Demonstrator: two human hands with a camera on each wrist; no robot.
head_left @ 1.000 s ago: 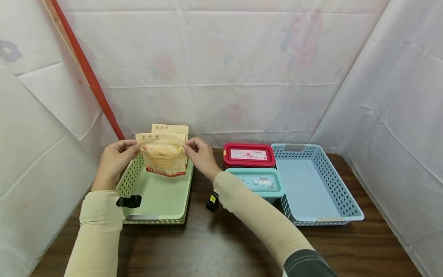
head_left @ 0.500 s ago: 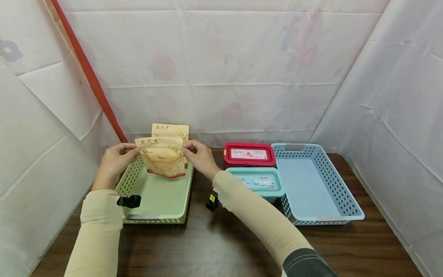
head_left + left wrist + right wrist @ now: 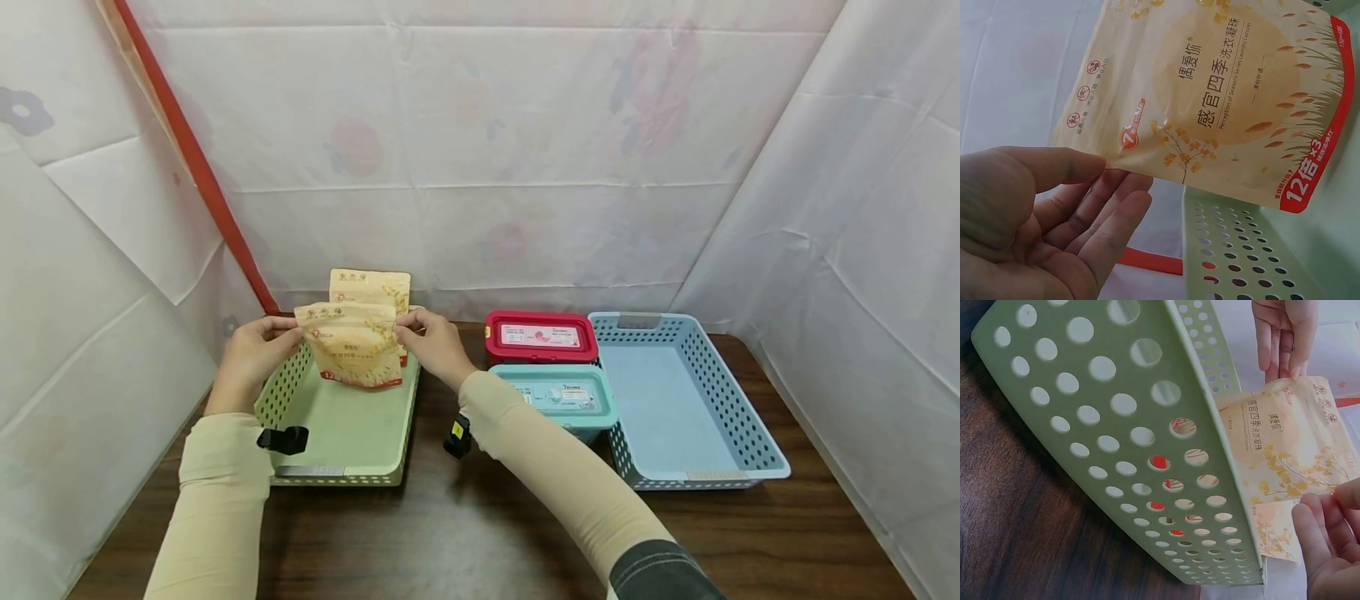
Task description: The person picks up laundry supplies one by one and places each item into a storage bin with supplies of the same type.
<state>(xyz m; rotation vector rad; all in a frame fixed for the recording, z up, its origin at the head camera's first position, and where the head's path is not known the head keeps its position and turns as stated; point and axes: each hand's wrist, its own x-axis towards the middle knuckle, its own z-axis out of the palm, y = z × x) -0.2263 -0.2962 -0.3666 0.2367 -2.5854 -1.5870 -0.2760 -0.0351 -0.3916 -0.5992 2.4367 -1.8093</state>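
A cream pouch of laundry capsules with a red bottom band is held upright within the green basket. My left hand pinches its left upper edge between thumb and fingers, as the left wrist view confirms. On the opposite edge, my right hand pinches the pouch near its upper corner. Behind it stands a second, similar pouch, partly covered by the front one. In the right wrist view the basket's perforated side hides the pouch bottoms.
Right of the green basket are a red lidded box and a teal lidded box, the latter partly behind my right sleeve. A light blue basket stands beyond them. White cloth hangs behind the dark wooden table.
The front pouch has dropped slightly in the basket, with both hands still pinching its sides. My left hand has lowered a little. The rear pouch and the boxes stay in place.
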